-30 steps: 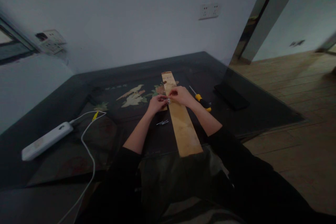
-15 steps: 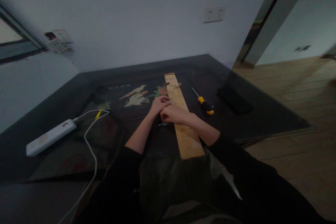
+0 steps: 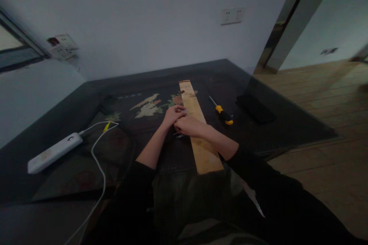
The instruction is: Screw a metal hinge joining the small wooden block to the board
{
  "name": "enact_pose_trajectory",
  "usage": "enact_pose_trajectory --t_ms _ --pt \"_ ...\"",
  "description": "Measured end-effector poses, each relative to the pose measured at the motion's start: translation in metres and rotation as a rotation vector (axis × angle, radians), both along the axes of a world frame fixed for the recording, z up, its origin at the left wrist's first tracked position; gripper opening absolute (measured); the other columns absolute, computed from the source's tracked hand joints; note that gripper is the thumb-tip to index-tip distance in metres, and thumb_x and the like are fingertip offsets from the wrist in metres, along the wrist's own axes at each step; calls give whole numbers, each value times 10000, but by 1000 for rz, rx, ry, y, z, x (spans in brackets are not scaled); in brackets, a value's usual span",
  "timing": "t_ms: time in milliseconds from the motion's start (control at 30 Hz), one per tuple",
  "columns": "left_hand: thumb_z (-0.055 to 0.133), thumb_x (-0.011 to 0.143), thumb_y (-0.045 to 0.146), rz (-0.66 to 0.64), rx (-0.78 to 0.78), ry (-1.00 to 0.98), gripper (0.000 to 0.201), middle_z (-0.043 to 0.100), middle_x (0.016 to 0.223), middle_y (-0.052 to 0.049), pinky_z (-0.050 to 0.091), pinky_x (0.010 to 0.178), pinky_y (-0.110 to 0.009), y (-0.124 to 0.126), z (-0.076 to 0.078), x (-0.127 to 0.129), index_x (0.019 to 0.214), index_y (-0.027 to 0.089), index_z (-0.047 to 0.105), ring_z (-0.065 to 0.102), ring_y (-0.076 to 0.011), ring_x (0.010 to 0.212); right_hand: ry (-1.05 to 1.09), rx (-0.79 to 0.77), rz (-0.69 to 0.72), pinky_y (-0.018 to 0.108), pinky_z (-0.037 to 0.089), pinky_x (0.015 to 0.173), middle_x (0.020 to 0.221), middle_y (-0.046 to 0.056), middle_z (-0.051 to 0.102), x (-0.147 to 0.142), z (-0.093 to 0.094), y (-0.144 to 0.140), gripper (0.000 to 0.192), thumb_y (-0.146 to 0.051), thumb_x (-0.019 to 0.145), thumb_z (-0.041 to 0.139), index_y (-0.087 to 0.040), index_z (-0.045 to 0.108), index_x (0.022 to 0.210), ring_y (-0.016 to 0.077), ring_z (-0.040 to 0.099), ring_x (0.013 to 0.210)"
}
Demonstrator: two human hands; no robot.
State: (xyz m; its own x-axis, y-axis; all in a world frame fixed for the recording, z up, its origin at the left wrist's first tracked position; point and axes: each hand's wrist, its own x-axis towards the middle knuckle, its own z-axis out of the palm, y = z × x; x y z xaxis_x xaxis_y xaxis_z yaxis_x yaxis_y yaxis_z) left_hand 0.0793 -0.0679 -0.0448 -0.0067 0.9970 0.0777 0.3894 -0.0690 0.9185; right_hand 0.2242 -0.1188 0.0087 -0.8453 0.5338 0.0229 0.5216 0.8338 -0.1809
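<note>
Pinning a hinge on the plank

My left hand (image 3: pixel 172 115) pinches the small silver metal hinge (image 3: pixel 185 112) against the long pale wooden plank (image 3: pixel 201 141) to steady it; my right hand (image 3: pixel 186 125) reaches over the thin dark screws (image 3: pixel 178 135), its grip hidden.

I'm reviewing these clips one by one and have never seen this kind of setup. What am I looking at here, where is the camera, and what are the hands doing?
There is no machine: a person wears one camera on the head, looking forward and down at their own bare hands. The left hand holds a small metal part against a long wooden board lying on a dark table. The right hand reaches across the board toward some thin metal pieces, probably screws; whether it grips one is unclear. Also on the table: a yellow-handled screwdriver, a flat black object, and a white power strip with its cable.
</note>
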Motion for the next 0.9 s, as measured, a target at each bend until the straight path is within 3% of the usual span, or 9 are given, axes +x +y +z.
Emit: enact_pose_trajectory --t_ms 167,333,500,633,900 --pt "758 649 143 14 -10 -36 223 664 640 4 484 655 -247 2 1 1 872 146 741 621 -141 627 84 -91 43 259 307 610 809 56 712 8 4 6 116 -101 818 612 -149 714 843 140 570 706" --pt "708 585 101 -15 -44 -73 281 672 638 9 485 658 -253 2 2 -2 862 142 732 637 -161 644 288 -333 53 221 400 657 765 14 686 21 11 19 102 -68 801 615 -142 660 854 107 600 695" --pt "759 517 89 -27 -30 -96 361 722 720 -22 504 671 -269 1 1 -3 872 136 714 665 -187 694 525 -554 -93 218 458 665 761 13 707 33 4 40 73 -108 782 650 -143 645 847 113 659 708" --pt "789 561 109 -5 -75 -118 335 708 677 -11 481 591 -245 -1 2 1 884 140 706 626 -147 584 699 -695 -167 236 502 670 689 6 700 38 -6 56 116 -169 719 734 -147 646 791 130 685 693" --pt "784 706 169 -20 -112 -174 238 685 637 4 458 547 -219 -4 6 5 923 133 693 605 -109 526 1090 -735 -481 223 554 625 646 27 712 45 -7 71 111 -121 677 761 -144 665 728 137 706 657"
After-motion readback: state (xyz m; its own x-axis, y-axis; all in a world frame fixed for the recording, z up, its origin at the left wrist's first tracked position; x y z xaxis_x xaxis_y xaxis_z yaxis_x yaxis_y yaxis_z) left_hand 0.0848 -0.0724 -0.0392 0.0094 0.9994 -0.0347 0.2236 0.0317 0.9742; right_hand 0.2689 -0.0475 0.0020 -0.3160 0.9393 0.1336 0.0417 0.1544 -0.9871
